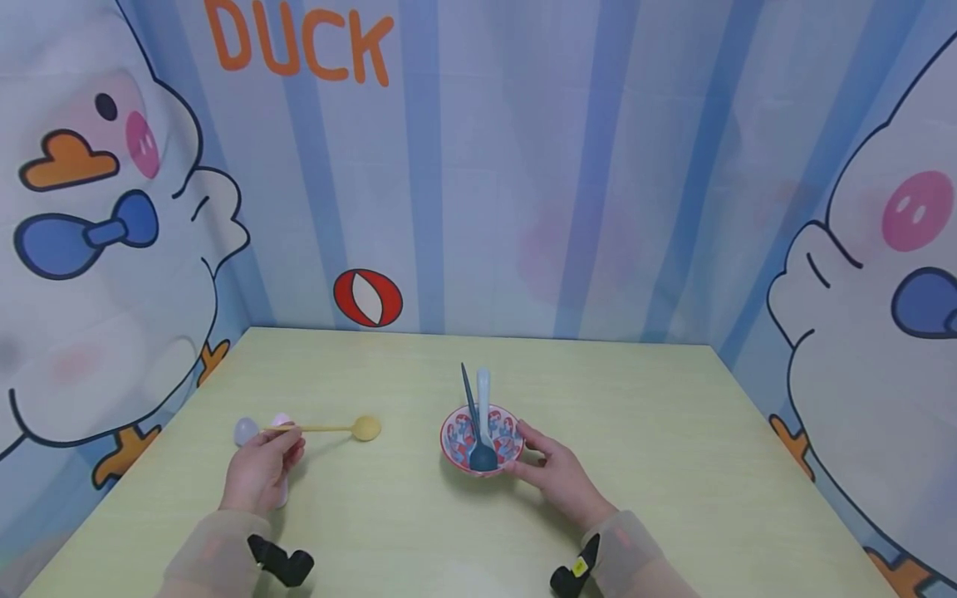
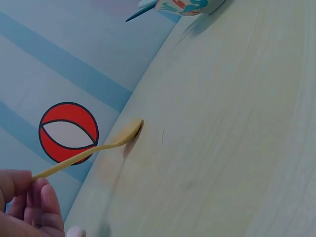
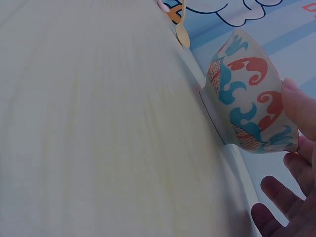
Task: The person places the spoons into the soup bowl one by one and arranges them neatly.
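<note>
My left hand (image 1: 259, 469) pinches the handle end of a yellow spoon (image 1: 365, 428) between thumb and fingers. The spoon points right, above the table in the left wrist view. Partly behind that hand are a lilac rounded piece (image 1: 245, 430) and a pink piece (image 1: 281, 420); their full shapes are hidden. My right hand (image 1: 561, 477) grips the right rim of a patterned bowl (image 1: 452, 436), thumb on the near side. A dark blue spoon (image 1: 483, 458) and a pale spoon (image 1: 483, 399) lean in the bowl, handles upward. In the right wrist view, the bowl's outside (image 3: 247, 98) shows red and teal patterns.
The pale yellow table (image 1: 635, 415) ends at a blue striped backdrop (image 1: 493, 166) printed with ducks and a red ball. Each wrist carries a black camera mount (image 1: 280, 561).
</note>
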A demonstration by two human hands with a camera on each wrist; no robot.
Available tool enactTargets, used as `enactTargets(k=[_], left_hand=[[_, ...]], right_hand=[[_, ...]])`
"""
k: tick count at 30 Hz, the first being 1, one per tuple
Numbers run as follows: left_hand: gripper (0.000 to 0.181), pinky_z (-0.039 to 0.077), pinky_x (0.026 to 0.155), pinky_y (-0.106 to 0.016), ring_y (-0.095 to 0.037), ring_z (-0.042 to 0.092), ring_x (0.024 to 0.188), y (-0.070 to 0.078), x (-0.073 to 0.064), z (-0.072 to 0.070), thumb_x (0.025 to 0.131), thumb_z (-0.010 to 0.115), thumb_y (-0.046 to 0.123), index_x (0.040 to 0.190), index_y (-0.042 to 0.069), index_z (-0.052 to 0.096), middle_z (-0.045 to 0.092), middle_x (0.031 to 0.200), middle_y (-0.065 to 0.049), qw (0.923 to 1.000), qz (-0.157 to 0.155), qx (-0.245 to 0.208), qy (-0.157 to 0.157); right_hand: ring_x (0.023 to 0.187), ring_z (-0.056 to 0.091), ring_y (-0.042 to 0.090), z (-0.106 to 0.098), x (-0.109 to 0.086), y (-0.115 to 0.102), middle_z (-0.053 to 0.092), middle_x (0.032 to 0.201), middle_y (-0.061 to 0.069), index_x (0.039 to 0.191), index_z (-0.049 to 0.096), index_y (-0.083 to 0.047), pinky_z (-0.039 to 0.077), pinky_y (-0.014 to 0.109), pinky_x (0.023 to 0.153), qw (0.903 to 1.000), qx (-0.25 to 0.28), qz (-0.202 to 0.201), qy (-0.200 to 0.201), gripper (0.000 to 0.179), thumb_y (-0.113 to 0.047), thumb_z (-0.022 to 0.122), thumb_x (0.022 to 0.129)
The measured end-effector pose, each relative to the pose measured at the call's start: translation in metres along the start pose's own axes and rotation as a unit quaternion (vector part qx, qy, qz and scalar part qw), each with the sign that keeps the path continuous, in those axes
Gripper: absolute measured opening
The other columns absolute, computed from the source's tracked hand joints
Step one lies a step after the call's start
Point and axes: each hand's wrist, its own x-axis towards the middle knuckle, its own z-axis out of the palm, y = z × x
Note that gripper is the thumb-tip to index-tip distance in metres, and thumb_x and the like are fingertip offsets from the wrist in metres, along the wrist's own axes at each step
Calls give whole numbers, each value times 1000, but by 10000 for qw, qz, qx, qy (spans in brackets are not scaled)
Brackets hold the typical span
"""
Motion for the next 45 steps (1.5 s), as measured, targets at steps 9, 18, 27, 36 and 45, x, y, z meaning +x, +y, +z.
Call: enactTargets(k=[9,18,27,36,45], left_hand=[[39,50,84,-20,-10,59,93,-2,0,3,98,55,18,132,1,45,55,114,-8,9993,79,-243,277],[40,50,86,-22,-7,63,93,-3,1,4,102,45,23,135,1,38,52,124,-14,9992,158,-226,304],[46,50,88,-23,-8,64,94,1,2,7,103,43,24,140,0,33,51,128,-17,9991,159,-301,249],[39,48,91,-25,-10,62,100,8,-1,8,101,46,27,134,7,41,57,113,-6,9985,62,-540,-73],[46,48,91,-24,-10,60,102,15,-2,17,101,46,30,140,5,38,54,121,-10,9982,216,-420,-374]], right_hand=[[132,41,28,1,0,1,43,148,0,143,48,-21,34,51,106,10000,18,-33,1,65,-28,75,84],[132,41,27,2,1,2,43,148,-1,142,49,-20,34,51,106,9999,132,-92,7,65,-27,76,83],[133,40,28,2,2,1,42,149,-1,143,48,-20,34,51,106,9997,252,-50,5,66,-26,76,83],[134,39,29,2,3,3,41,149,-1,143,48,-19,33,52,106,9998,207,-80,-23,66,-27,76,83],[133,40,28,1,2,2,43,148,0,142,48,-18,36,51,104,9995,308,-26,18,67,-26,77,83]])
